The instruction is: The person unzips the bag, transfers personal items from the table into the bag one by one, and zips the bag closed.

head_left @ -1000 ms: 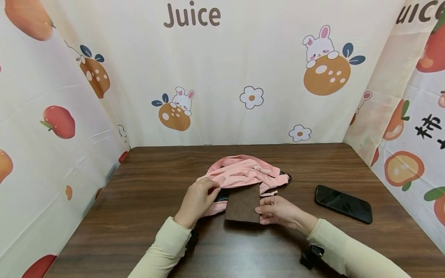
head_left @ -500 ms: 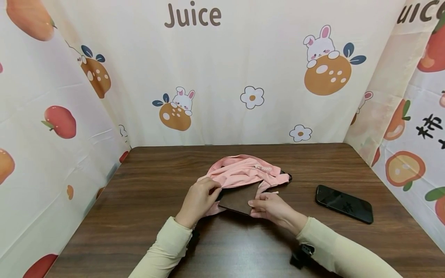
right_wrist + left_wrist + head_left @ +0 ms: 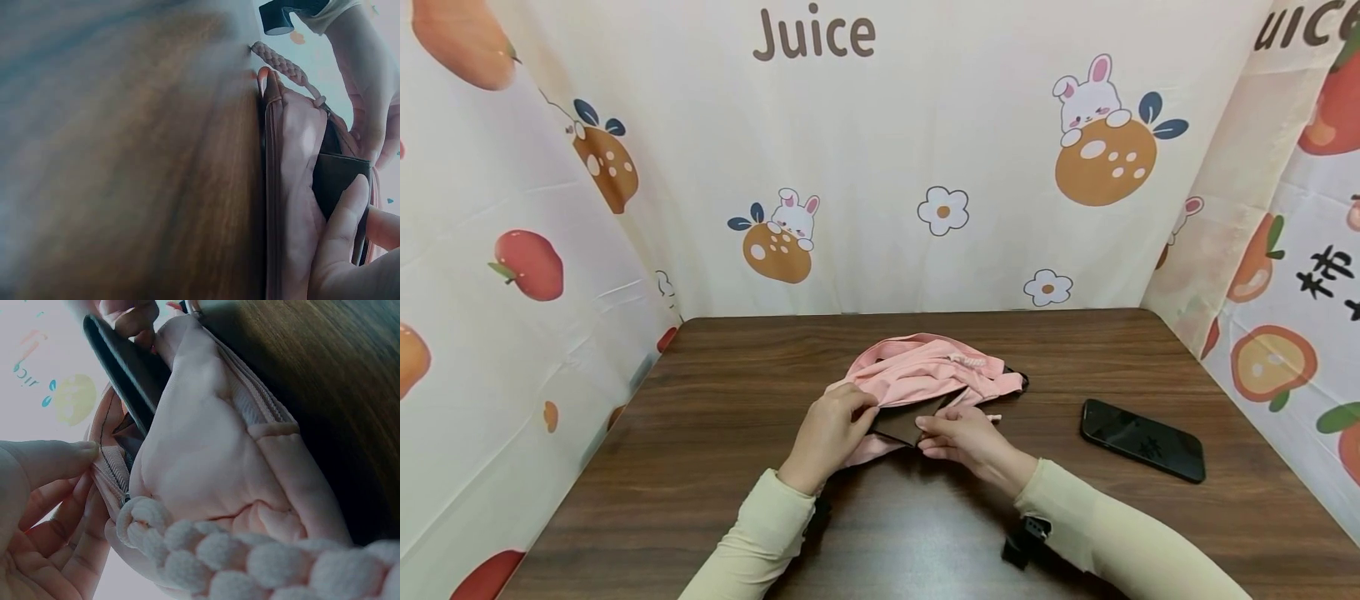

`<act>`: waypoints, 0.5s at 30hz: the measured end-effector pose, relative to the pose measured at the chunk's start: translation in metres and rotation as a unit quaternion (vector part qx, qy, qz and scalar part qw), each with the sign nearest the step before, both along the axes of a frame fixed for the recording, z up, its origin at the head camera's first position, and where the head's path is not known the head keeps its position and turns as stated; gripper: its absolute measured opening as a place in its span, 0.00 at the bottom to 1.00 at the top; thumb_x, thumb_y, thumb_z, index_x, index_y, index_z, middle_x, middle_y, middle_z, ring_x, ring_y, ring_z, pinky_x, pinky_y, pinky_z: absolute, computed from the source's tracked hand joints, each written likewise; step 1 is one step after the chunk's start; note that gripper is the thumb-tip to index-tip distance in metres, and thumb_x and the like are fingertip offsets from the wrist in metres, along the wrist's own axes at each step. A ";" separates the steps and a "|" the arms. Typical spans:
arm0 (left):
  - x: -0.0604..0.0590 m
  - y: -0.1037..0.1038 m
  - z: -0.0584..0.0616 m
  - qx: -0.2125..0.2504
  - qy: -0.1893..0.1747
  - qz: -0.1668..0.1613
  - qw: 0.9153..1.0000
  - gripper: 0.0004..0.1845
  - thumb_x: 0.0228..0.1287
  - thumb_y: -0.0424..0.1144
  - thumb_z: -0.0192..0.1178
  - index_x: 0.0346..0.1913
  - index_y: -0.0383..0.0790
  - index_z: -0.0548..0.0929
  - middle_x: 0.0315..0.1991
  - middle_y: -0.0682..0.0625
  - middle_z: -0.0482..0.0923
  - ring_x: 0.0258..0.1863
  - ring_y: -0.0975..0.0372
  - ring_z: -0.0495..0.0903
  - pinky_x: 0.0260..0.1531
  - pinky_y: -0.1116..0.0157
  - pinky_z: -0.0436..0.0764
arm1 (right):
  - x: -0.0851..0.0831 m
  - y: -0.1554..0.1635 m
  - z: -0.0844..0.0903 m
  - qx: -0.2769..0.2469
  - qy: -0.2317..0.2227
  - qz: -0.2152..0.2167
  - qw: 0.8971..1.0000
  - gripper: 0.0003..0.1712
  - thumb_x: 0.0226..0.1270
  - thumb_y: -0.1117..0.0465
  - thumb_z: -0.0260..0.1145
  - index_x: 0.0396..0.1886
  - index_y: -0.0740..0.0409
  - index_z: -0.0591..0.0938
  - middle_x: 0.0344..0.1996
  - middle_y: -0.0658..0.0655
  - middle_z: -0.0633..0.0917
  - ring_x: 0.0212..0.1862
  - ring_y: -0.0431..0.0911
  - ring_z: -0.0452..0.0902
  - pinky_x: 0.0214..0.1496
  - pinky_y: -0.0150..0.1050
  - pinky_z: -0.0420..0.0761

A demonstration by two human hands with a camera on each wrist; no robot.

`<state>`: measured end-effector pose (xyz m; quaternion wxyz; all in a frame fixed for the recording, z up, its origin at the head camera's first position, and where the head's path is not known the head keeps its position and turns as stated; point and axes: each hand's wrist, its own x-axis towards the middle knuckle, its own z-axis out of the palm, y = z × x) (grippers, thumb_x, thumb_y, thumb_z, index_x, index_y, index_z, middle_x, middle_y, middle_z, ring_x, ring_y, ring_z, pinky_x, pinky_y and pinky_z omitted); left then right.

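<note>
Right hand (image 3: 958,437) pinches the brown wallet (image 3: 904,425) at its near edge, the far end already inside the open mouth of the pink pouch (image 3: 925,371); left hand (image 3: 829,433) grips the pouch's zipper edge, holding it apart; the step looks like seating the wallet inside, and pushing it further would call for the opening kept wide; the pouch lies mid-table (image 3: 737,500); a black phone (image 3: 1141,439) rests well apart to the right; the pouch's braided cord (image 3: 250,556) trails near the opening.

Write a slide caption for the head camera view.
Both hands slide a brown wallet into a pink pouch; black phone lies alongside.
</note>
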<state>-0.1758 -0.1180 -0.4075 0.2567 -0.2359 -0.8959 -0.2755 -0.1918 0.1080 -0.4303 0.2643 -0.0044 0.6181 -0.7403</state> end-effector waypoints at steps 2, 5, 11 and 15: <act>0.000 0.000 0.000 0.000 -0.001 0.001 1.000 0.05 0.54 0.30 0.70 0.30 0.44 0.87 0.30 0.55 0.82 0.31 0.65 0.81 0.34 0.65 0.82 | -0.001 -0.003 0.001 -0.002 0.002 0.007 1.000 0.08 0.69 0.64 0.63 0.28 0.57 0.77 0.24 0.51 0.85 0.28 0.38 0.84 0.36 0.32 0.84; 0.000 0.000 0.000 -0.001 -0.003 0.001 1.000 0.05 0.55 0.30 0.70 0.30 0.44 0.87 0.30 0.56 0.82 0.31 0.65 0.81 0.34 0.65 0.82 | -0.002 -0.006 0.001 -0.010 -0.003 0.017 1.000 0.08 0.69 0.66 0.62 0.28 0.58 0.78 0.25 0.52 0.85 0.29 0.39 0.84 0.37 0.32 0.84; 0.001 0.000 0.001 0.001 -0.005 0.000 1.000 0.05 0.55 0.30 0.70 0.30 0.44 0.87 0.30 0.55 0.83 0.31 0.65 0.81 0.33 0.65 0.81 | -0.002 -0.015 0.001 -0.023 -0.013 0.010 1.000 0.08 0.68 0.69 0.61 0.27 0.59 0.77 0.25 0.52 0.85 0.29 0.39 0.85 0.38 0.32 0.84; 0.001 0.000 0.001 0.002 -0.002 -0.002 1.000 0.05 0.54 0.30 0.70 0.30 0.43 0.87 0.30 0.55 0.82 0.31 0.65 0.81 0.33 0.66 0.81 | -0.004 -0.025 0.000 -0.033 -0.018 -0.003 0.999 0.06 0.68 0.70 0.61 0.29 0.61 0.76 0.23 0.53 0.86 0.28 0.39 0.84 0.36 0.30 0.84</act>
